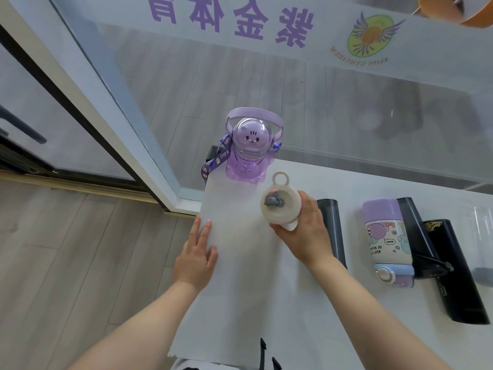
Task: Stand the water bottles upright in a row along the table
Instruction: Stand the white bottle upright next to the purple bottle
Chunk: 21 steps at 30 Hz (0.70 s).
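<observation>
Grey wood-look flooring and a glass partition with mirrored purple lettering [229,18] are seen behind a white table [240,276]. At the table's far left corner, a purple astronaut-shaped bottle [246,153] is stood upright, its handle arched over the domed head and its printed strap [213,162] hung off the table edge. Just in front of it, a white bottle with a ring-topped lid [280,202] is held upright, its long axis pointed up towards the camera so that mainly the lid is seen. The right hand [306,231] is wrapped around its body from the right, fingers clamped on it. The left hand [196,253] is laid flat on the table's left edge, fingers spread slightly apart. Further right, a dark grey tumbler [332,231], a purple-capped cartoon bottle [388,236] and a black flask [453,273] are laid on their sides, long axes run from far edge to near edge. A clear bottle [484,233] is partly cut off at the right.
</observation>
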Each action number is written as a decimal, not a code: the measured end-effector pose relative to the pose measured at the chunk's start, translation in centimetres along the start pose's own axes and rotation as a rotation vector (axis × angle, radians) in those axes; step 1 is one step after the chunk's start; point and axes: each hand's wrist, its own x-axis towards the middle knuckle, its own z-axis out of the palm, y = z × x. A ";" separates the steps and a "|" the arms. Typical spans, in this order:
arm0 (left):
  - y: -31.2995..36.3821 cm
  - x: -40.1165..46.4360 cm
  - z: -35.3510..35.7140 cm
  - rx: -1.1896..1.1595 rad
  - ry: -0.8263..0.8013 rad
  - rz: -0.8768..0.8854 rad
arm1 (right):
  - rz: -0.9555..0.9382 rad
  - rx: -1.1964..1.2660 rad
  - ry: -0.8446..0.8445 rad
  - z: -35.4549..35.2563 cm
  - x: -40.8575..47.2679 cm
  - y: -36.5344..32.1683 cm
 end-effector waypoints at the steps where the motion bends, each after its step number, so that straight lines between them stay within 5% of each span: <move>1: 0.0 0.0 0.0 -0.001 -0.001 0.002 | 0.075 0.089 0.019 -0.1 -0.2 -0.1; 7: 0.0 0.0 -0.1 0.021 -0.003 0.000 | 0.322 0.390 0.115 0.2 0.3 0.6; 21: 0.1 0.2 -0.1 0.014 -0.001 -0.010 | 0.257 0.434 0.153 0.7 7.8 1.3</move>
